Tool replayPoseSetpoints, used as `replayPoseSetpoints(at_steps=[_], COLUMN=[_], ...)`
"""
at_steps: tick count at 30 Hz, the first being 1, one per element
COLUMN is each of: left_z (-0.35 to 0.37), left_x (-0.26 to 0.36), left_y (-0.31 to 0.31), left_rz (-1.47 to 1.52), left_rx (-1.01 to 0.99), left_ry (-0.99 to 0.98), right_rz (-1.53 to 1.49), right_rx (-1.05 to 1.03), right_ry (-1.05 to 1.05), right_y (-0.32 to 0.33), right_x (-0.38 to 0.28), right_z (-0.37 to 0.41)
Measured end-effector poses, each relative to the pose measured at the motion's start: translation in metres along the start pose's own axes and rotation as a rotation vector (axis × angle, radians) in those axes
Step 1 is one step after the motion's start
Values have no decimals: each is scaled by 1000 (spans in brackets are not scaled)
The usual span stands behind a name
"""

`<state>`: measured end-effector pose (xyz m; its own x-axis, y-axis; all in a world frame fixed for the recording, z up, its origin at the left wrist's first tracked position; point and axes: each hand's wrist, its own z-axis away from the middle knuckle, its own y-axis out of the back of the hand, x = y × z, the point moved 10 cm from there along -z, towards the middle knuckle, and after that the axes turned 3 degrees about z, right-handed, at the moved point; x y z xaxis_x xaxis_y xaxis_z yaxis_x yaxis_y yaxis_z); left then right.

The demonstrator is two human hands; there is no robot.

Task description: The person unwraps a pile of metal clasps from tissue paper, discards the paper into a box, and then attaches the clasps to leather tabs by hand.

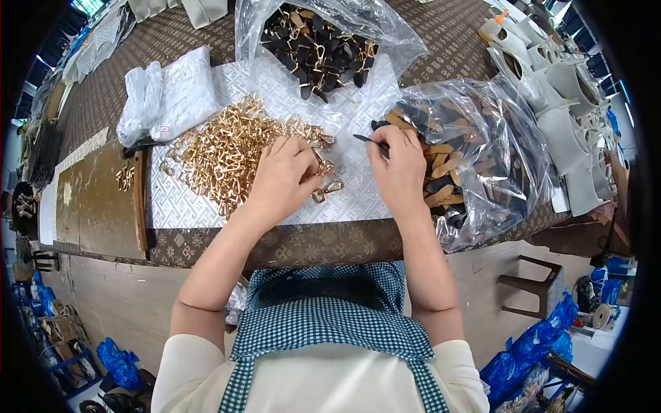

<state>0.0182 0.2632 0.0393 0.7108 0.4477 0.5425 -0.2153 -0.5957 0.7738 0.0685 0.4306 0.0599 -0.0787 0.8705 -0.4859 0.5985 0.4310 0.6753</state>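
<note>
My left hand (284,175) is at the right edge of a heap of gold metal clasps (227,148), its fingers closed around a gold clasp (325,167). Another clasp (329,190) lies just below those fingertips. Between the thumb and fingers of my right hand (399,162) is a thin black strap piece (368,140), its tip pointing left. That hand is beside the opening of a clear plastic bag (506,158), where tan and black leather pieces (444,165) show. The two hands are apart, over a white patterned sheet (354,199).
At the back, an open clear bag (406,38) holds black pieces with gold clasps (317,51). White wrapped packets (184,93) lie behind the heap. A brown board (100,199) is at the left, pale bags (568,131) at the right, and a stool (533,286) on the floor.
</note>
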Motion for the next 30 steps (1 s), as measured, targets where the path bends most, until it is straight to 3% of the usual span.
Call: replayPoseSetpoints(at_steps=[2, 3, 4, 6, 9, 13, 17, 21, 23, 30], left_z=[-6, -4, -4, -7, -18, -10, -8, 5, 7, 6], left_x=[-8, -20, -22, -27, -6, -15, -12, -22, -30, -19], left_y=[1, -2, -7, -18, -6, -32, -29, -36, -43, -42], left_rz=[103, 285, 442, 755, 629, 1012, 1007, 1077, 1151, 1214], left_rx=[-8, -50, -48, -42, 21, -11, -48, -143, -135, -114], left_ry=[51, 292, 344, 440, 216, 345, 299, 549, 584, 438], right_rz=[-302, -389, -476, -479, -386, -368, -481, -653, -607, -734], right_rx=[-29, -65, -102, -109, -89, -84, -105, -132, -145, -69], right_ry=[-172, -223, -274, -227, -184, -206, -291, -366, -329, -231], right_y=[2, 1, -1, -3, -2, -10, -22, -29, -23, -9], right_x=[3, -1, -5, -14, -24, -18, -19, -12, -18, -30], right_z=[14, 21, 28, 38, 39, 43, 46, 53, 52, 52])
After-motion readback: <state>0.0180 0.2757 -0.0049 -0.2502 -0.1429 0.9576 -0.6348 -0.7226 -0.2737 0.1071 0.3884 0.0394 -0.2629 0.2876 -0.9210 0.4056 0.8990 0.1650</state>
